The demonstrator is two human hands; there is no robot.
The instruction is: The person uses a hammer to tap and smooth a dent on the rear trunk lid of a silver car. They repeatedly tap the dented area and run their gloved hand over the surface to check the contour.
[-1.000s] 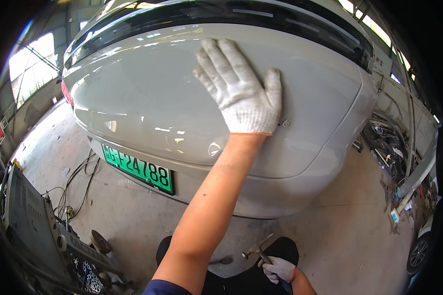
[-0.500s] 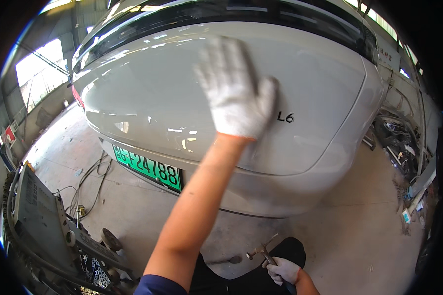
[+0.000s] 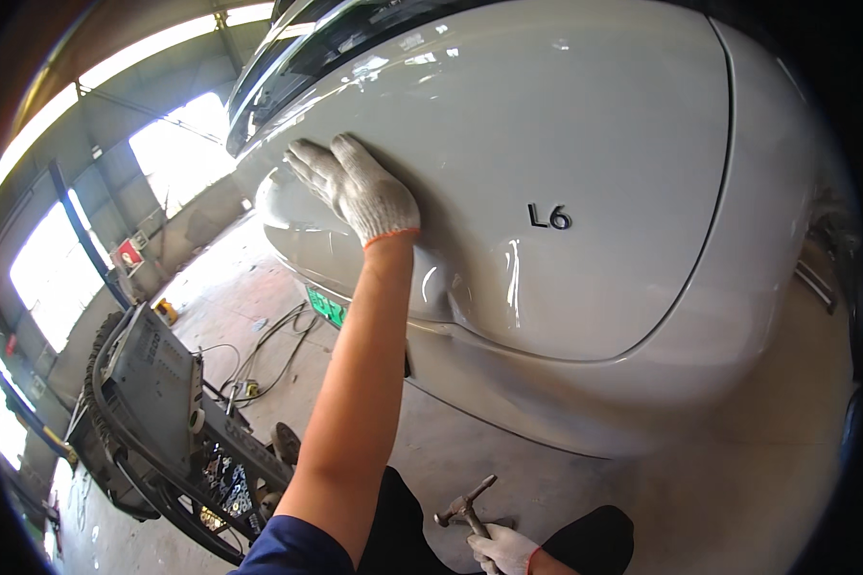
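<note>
My left hand (image 3: 355, 187) is in a white knit glove with an orange cuff. It lies fingers outstretched on the glossy light grey rear lid (image 3: 623, 125) of a car, left of a black badge (image 3: 548, 217). Below and right of it the lid shows a dent (image 3: 436, 287) near its lower edge. Low in the picture my right hand (image 3: 503, 548), also gloved, grips a metal hammer (image 3: 465, 506) by its shaft, away from the car. A green licence plate (image 3: 326, 305) is partly hidden behind my left forearm.
A grey wheeled machine (image 3: 144, 374) with thick cables stands at the lower left. Cables (image 3: 264, 355) lie on the concrete floor (image 3: 547, 498). Bright windows (image 3: 173, 144) are in the wall behind. The car's bumper (image 3: 585, 422) curves across below the lid.
My left hand has moved leftward across the lid, away from the badge. The view has swung, bringing the machine further in and the dent into sight. My right hand still holds the hammer low.
</note>
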